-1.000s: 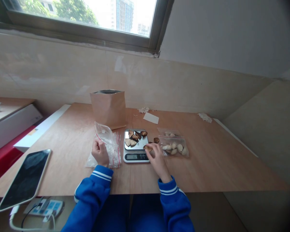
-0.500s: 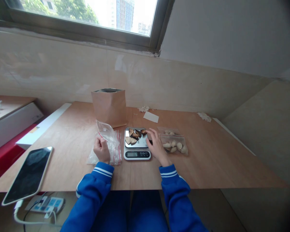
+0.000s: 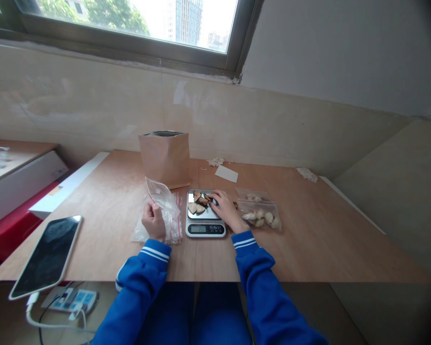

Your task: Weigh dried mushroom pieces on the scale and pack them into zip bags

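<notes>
My left hand (image 3: 153,221) is closed on the rim of a clear plastic zip bag (image 3: 161,196), which stands up partly opened above other flat bags with red zip lines. A small kitchen scale (image 3: 205,229) with a lit display sits just to the right. On its metal plate lies a small heap of dried slices (image 3: 197,207), pale with dark brown edges; they look like dried mushroom. My right hand (image 3: 227,211) reaches over the plate from the right, its thumb and fingers drawn together around slices at the heap's right side. The fingertips partly hide them.
Filled zip bags (image 3: 260,218) of pale slices lie right of the scale. Behind stands an open brown paper pouch (image 3: 165,160), with a white card (image 3: 226,173) near it. A phone (image 3: 46,256) on a charging cable overhangs the table's front left edge.
My right hand has moved left over the scale plate, its fingers going from spread beside the slices to closed around some. My left hand keeps its hold on the bag.
</notes>
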The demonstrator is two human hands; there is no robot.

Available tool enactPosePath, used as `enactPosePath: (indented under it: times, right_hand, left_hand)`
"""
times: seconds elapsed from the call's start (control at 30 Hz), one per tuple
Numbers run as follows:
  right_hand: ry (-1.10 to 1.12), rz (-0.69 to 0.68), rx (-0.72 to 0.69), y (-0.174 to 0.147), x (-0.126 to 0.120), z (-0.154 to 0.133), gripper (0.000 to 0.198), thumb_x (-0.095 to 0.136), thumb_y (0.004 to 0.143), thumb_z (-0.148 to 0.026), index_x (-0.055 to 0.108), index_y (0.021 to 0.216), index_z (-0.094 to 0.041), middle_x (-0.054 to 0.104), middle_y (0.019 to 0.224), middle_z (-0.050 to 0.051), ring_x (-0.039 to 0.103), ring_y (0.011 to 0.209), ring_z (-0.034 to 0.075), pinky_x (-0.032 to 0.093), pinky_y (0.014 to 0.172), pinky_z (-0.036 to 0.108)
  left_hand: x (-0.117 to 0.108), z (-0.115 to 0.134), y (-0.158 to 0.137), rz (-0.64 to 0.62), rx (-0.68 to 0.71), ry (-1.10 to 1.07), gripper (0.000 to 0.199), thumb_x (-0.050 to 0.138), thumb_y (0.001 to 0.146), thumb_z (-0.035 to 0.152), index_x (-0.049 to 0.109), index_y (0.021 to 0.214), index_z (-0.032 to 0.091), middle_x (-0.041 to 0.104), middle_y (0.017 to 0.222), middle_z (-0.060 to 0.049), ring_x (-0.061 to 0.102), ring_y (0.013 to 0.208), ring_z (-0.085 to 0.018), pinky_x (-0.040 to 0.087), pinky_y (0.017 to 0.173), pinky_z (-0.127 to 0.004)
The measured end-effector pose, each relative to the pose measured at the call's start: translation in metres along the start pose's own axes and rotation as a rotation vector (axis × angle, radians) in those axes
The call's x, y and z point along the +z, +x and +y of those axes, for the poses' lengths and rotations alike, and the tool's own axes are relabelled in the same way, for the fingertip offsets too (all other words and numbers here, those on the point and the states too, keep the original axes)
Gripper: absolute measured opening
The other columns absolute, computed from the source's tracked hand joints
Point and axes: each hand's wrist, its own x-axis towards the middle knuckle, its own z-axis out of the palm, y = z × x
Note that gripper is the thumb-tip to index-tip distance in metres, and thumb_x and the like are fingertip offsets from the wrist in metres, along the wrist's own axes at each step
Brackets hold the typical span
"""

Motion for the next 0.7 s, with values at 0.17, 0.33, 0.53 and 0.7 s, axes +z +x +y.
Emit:
enactPosePath:
  times: [0.17, 0.33, 0.53, 0.7]
  right_hand:
    - [-0.031, 0.178, 0.037, -0.001, -0.010, -0.009, 0.025, 0.046, 0.095, -0.028, 0.069, 0.103, -0.021, 0.061, 0.123, 0.010, 0.052, 0.117, 0.026, 0.040, 0.100, 0.046]
    - [-0.011, 0.384, 0.120, -0.029, -0.027, -0.002, 0.031, 0.042, 0.097, -0.035, 0.069, 0.105, -0.022, 0.062, 0.117, 0.009, 0.055, 0.109, 0.025, 0.041, 0.098, 0.043]
    - [-0.296, 0.275, 0.187, -0.087, -0.035, 0.027, 0.029, 0.045, 0.093, -0.029, 0.072, 0.102, -0.023, 0.061, 0.120, 0.012, 0.053, 0.104, 0.029, 0.042, 0.091, 0.048]
    - [-0.375, 0.060, 0.219, -0.106, -0.042, 0.038, 0.043, 0.044, 0.078, -0.008, 0.071, 0.105, -0.028, 0.051, 0.137, 0.009, 0.043, 0.120, 0.033, 0.036, 0.097, 0.056]
  left_hand:
    - [0.000, 0.000, 0.000, -0.006, -0.005, -0.008, 0.029, 0.045, 0.086, 0.036, 0.037, 0.062, 0.021, 0.034, 0.054, 0.007, 0.032, 0.051, -0.009, 0.028, 0.051, -0.022]
    - [-0.001, -0.002, -0.001, -0.006, -0.012, -0.017, 0.030, 0.046, 0.086, 0.037, 0.037, 0.063, 0.021, 0.034, 0.054, 0.007, 0.031, 0.050, -0.009, 0.028, 0.050, -0.023]
    - [-0.001, -0.001, -0.001, -0.013, 0.005, -0.048, 0.030, 0.046, 0.086, 0.036, 0.035, 0.062, 0.021, 0.034, 0.054, 0.007, 0.031, 0.051, -0.009, 0.029, 0.051, -0.023]
    - [-0.002, -0.001, -0.001, 0.007, -0.001, -0.041, 0.030, 0.046, 0.086, 0.035, 0.035, 0.062, 0.021, 0.033, 0.054, 0.007, 0.031, 0.051, -0.009, 0.030, 0.053, -0.023]
